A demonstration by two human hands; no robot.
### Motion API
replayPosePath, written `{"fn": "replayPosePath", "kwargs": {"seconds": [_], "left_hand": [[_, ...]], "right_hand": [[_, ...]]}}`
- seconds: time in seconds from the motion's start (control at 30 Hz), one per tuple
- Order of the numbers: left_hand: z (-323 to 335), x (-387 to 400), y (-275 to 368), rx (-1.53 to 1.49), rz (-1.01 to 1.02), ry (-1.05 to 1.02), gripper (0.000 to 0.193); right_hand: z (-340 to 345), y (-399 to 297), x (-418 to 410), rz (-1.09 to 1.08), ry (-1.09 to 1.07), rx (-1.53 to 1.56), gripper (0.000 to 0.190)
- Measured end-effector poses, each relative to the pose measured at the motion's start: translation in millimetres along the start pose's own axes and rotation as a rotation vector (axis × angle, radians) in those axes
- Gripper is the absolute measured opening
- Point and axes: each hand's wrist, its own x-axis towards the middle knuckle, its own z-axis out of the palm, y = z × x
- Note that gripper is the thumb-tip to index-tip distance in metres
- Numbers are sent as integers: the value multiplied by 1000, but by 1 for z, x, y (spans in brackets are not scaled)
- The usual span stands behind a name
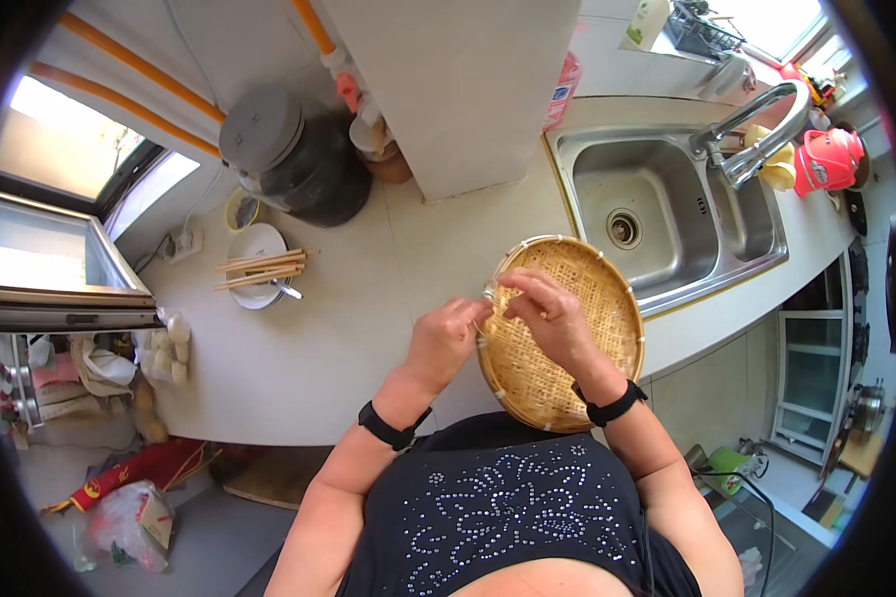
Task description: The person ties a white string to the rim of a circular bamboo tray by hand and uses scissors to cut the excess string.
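Observation:
A round, shallow woven bamboo basket (605,298) rests at the counter's front edge, close against my body. White ties bind its rim at intervals. My left hand (448,339) is at the left side of the rim, thumb and fingers pinched together on what looks like a thin strand (481,327). Over the weave, my right hand (552,310) has its index finger and thumb bent towards a small pale tie (489,291) on the same rim. Whether anything fine lies between the right fingertips is too small to tell. Each wrist wears a black band.
Right of the basket is a steel double sink (649,201) with a chrome faucet (761,142). Wooden chopsticks (269,269) and a spoon lie across a white plate (257,240) at left. A large dark lidded jar (306,172) stands behind, beside a wall pillar (463,97).

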Motion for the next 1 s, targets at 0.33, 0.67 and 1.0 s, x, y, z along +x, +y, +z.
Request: {"fn": "replayPosePath", "kwargs": {"seconds": [0.33,0.67,1.0], "left_hand": [[-7,-59,-6,-284,-179,-69,11],[38,-41,-39,278,455,-327,35],[-46,9,56,178,549,-180,32]], "right_hand": [[33,41,-62,63,-322,-148,16],[14,23,-84,445,-122,403,4],[-68,-65,-71,88,-116,353,6]]}}
